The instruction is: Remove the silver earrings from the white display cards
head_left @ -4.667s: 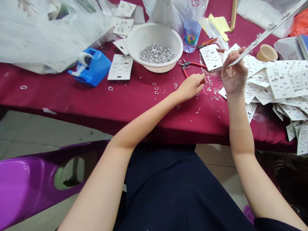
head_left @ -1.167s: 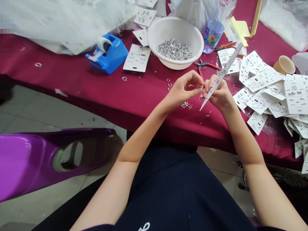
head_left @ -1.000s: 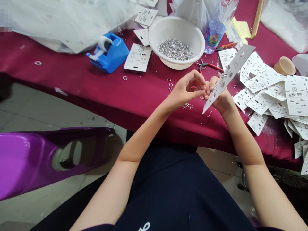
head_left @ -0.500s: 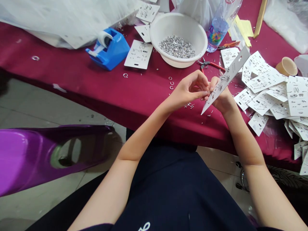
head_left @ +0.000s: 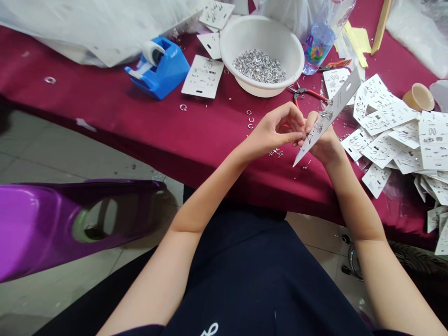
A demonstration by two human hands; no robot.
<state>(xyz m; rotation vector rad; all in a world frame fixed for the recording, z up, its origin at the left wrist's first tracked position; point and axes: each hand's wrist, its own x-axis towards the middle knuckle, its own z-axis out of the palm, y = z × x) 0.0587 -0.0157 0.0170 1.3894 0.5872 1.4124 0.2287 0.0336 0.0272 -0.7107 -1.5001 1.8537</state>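
My right hand (head_left: 324, 140) grips a white earring card (head_left: 339, 103), tilted edge-on above the front of the table. Several small silver earrings stand out from the card's face, towards my left hand. The thumb shows on the near side; the other fingers are partly behind the card. My left hand (head_left: 280, 128) is closed in a pinch at the lower part of the card, touching the earrings there. Whatever lies between those fingertips is too small to make out. Loose silver pieces (head_left: 276, 152) lie on the cloth just below the hands.
A white bowl (head_left: 259, 89) of small silver rings stands behind my hands, with red-handled pliers (head_left: 313, 94) beside it. Left of it are an earring card (head_left: 203, 77) and a blue tape dispenser (head_left: 171, 70). Many filled cards (head_left: 380, 147) are heaped right. A bottle (head_left: 317, 49) stands behind.
Both hands and the card hold almost the same position. The view has shifted very slightly; nothing has visibly been taken up or let go.
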